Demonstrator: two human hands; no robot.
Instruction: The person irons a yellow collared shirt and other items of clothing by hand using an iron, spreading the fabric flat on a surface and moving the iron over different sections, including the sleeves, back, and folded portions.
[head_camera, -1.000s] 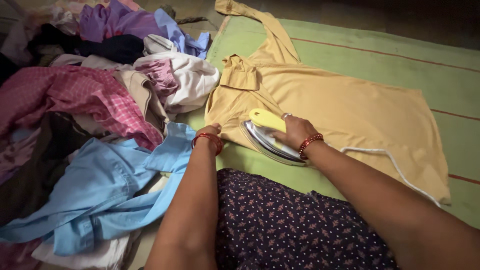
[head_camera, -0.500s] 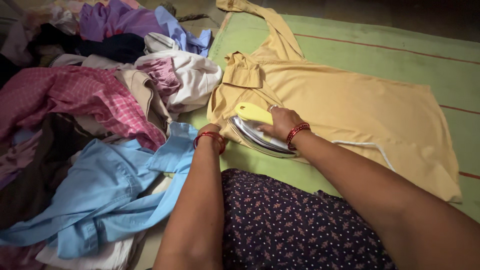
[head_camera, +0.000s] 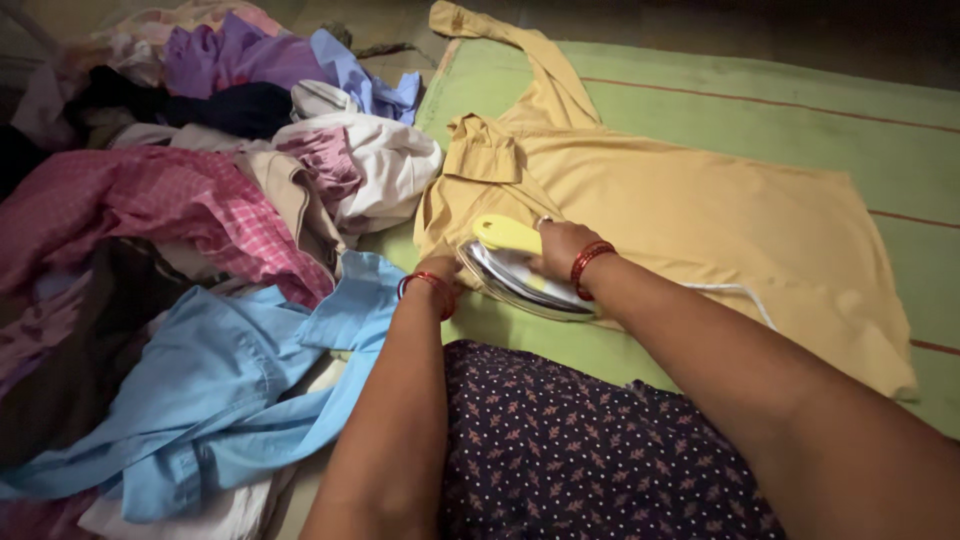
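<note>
Your right hand (head_camera: 560, 250) is gripping the yellow handle of the iron (head_camera: 520, 275), pressing the near-left edge of the yellow shirt (head_camera: 700, 210) | your left hand (head_camera: 437, 268) is lying on the shirt's hem just left of the iron; whether it grips I cannot tell | shirt is lying on the green mat (head_camera: 880, 130) | clothes pile (head_camera: 200, 230) is crowding the left.

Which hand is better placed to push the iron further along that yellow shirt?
The right hand, I'd say: it already grips the yellow handle of the iron resting on the yellow shirt. The left hand sits at the shirt's near edge beside the iron, seemingly holding the cloth flat.
</note>
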